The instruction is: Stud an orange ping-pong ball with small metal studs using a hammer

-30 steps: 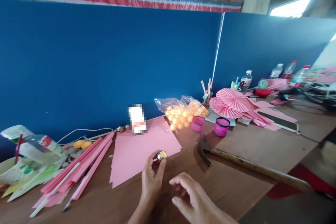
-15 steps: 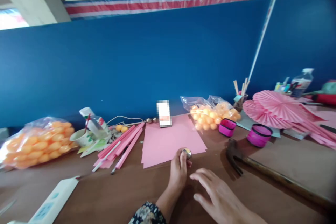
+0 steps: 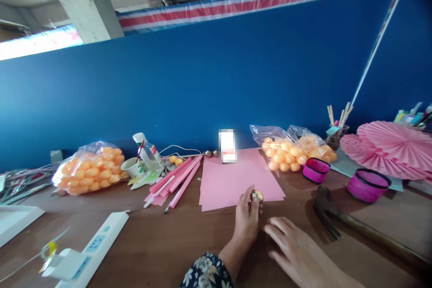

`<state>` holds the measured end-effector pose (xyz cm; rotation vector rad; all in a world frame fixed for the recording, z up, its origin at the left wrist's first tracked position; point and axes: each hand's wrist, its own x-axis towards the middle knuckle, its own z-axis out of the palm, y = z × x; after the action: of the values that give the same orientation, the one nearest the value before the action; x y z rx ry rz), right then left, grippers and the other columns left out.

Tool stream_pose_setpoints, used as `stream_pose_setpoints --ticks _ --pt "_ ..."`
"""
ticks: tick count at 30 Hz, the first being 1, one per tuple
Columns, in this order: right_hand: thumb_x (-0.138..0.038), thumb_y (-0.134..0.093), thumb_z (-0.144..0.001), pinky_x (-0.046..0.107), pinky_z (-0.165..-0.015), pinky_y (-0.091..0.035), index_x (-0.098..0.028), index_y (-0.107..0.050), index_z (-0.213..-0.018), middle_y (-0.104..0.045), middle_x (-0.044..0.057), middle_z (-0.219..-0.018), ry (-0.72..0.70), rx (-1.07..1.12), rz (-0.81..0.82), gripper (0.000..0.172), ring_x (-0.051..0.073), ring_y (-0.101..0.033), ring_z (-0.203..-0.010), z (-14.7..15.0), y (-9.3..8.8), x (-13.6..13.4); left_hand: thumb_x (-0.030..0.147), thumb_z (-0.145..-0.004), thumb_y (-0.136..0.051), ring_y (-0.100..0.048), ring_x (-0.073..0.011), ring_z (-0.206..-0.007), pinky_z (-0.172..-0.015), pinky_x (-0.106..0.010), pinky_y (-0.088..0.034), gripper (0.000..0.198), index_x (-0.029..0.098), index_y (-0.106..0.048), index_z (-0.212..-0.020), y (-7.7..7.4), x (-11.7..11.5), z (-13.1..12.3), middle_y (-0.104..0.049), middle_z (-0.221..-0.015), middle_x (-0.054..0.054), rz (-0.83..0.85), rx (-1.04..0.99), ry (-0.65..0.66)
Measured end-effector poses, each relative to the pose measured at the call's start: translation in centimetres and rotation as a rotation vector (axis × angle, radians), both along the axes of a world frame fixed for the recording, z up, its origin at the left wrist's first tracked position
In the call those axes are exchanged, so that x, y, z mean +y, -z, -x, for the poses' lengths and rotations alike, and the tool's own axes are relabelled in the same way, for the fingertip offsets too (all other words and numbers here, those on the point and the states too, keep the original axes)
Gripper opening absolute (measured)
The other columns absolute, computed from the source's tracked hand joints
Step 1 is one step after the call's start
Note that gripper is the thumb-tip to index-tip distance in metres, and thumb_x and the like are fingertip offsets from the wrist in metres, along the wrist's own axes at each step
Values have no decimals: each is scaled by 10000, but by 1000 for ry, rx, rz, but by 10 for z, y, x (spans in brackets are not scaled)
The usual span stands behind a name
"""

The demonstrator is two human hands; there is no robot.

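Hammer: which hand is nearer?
Right. The right hand is just left of the hammer, on the person's side, not touching it. The left hand is farther left, beyond the right hand, holding a shiny ball.

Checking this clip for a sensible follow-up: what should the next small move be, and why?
Probably bring the right hand a little closer to the shiny ball to help steady it. The left hand alone grips the ball in its fingers, while the right hand is close by, fingers loosely curled, not touching it.
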<state>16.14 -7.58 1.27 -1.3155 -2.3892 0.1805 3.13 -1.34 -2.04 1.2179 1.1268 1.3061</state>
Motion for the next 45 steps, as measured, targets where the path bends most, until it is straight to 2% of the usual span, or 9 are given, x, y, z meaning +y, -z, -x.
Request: stream_pose_setpoints --ticks 8,11,17,21,26,32,36,41,45 --pt "-195 -602 -690 364 -780 -490 -274 -544 -1087 -599 61 -1051 -56 82 -50 409 248 -571 -923 -5 45 4 437 -812 -396 -556 -125 -704 -619 -259 -499 459 180 -496 -1179 -5 -3 -1 -540 -953 -87 4 -35 1" --pt "-214 -594 -713 344 -799 -475 -275 -537 -1090 -602 50 -1030 -88 128 -40 387 227 -561 -914 -1 45 2 449 -805 -404 -558 -120 -695 -614 -253 -496 475 170 -489 -1180 -6 -4 0 -544 -969 -93 15 -57 -17" --pt "-165 -564 -722 320 -836 -436 -219 -547 -1043 -568 54 -1028 -52 139 70 326 195 -517 -926 7 25 -5 444 -771 -473 -570 -126 -699 -660 -278 -501 491 154 -473 -1166 -13 -6 0 -577 -916 -78 39 -38 4" --pt "-273 -593 -718 311 -802 -425 -205 -572 -964 -564 45 -996 -21 81 99 255 197 -497 -902 7 22 -1 449 -751 -498 -579 -132 -674 -679 -301 -498 501 159 -465 -1158 -13 -3 0 -590 -829 -48 57 49 15" --pt "-369 -616 -709 276 -758 -418 -213 -575 -917 -580 22 -953 -28 54 -12 263 186 -488 -874 9 39 7 512 -756 -434 -580 -130 -620 -629 -296 -497 534 190 -439 -1182 -6 1 2 -606 -805 -33 99 89 -51" --pt "-268 -501 -820 237 -668 -413 -227 -578 -827 -598 1 -840 92 95 -155 87 146 -500 -767 16 60 12 592 -722 -403 -535 -119 -524 -523 -255 -464 592 142 -511 -1092 -3 0 5 -591 -644 -16 192 54 -83" --pt "-308 -514 -812 238 -630 -409 -223 -583 -795 -601 -4 -810 106 91 -194 111 144 -496 -739 19 67 16 637 -707 -354 -459 -104 -431 -416 -226 -400 623 135 -559 -1013 -8 -1 6 -546 -536 8 284 47 -73" --pt "-325 -546 -782 233 -597 -404 -234 -601 -742 -594 -9 -758 142 115 -226 114 143 -500 -707 24 77 20 667 -643 -402 -428 -103 -393 -402 -240 -398 651 130 -582 -964 -17 -2 5 -522 -491 21 252 100 -99" --pt "-359 -543 -776 231 -555 -404 -233 -607 -697 -581 -13 -674 256 147 -197 162 135 -500 -628 31 87 26 660 -645 -396 -460 -122 -392 -385 -253 -403 641 129 -594 -946 -24 -5 -1 -550 -500 0 227 125 -155"
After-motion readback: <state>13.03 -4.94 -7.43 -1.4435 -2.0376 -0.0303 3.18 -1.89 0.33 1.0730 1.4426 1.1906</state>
